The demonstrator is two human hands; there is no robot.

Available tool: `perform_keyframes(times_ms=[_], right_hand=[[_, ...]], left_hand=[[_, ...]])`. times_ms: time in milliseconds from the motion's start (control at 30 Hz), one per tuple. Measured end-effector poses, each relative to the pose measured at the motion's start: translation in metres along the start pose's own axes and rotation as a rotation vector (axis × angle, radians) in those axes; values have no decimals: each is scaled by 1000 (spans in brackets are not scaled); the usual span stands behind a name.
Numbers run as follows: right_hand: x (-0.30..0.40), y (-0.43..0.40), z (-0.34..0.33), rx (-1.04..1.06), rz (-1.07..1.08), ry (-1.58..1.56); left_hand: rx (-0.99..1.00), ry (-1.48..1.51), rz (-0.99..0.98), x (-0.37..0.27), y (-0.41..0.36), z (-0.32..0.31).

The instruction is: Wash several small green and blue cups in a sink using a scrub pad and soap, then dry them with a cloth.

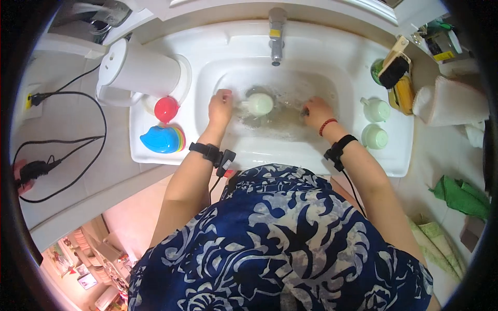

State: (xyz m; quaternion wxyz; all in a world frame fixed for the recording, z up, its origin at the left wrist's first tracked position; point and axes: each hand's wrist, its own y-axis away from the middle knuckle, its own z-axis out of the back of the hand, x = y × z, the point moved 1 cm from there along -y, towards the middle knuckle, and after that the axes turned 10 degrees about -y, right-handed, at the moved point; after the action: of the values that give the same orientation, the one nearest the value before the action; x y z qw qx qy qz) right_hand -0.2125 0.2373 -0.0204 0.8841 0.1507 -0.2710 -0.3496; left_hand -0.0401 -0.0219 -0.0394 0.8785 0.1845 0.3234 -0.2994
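Note:
A pale green cup [260, 104] sits in shallow, cloudy water in the white sink [268, 149], its handle pointing left. To the left of it, my left hand [221, 109] hangs over the basin with curled fingers, apart from the cup. My right hand [320, 112] is low at the basin's right side, fingers bent down by the water. Something small and dark shows beside its fingers, too unclear to name. Two more pale green cups, an upper one [377, 110] and a lower one [375, 137], stand bottom-up on the right ledge.
A chrome faucet [276, 39] rises behind the basin. On the left ledge are a white lidded pitcher [144, 70], a red round object [166, 109] and stacked blue-topped plastic pieces [160, 139]. A black brush [394, 72] and a yellow sponge [404, 95] stand at the right.

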Motion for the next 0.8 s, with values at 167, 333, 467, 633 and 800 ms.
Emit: perform_keyframes(times_ms=[167, 333, 467, 633, 800], right_hand=[[11, -52, -27, -298, 98, -6], [56, -47, -33, -22, 144, 164], [24, -66, -44, 47, 127, 57], [69, -31, -9, -152, 55, -648], [120, -9, -14, -476, 488, -609]], left_hand=[[137, -415, -490, -62, 22, -35], [258, -718, -491, -52, 10, -57], [397, -180, 27, -26, -9, -49], [232, -305, -69, -32, 18, -15], [188, -193, -237, -61, 29, -7]])
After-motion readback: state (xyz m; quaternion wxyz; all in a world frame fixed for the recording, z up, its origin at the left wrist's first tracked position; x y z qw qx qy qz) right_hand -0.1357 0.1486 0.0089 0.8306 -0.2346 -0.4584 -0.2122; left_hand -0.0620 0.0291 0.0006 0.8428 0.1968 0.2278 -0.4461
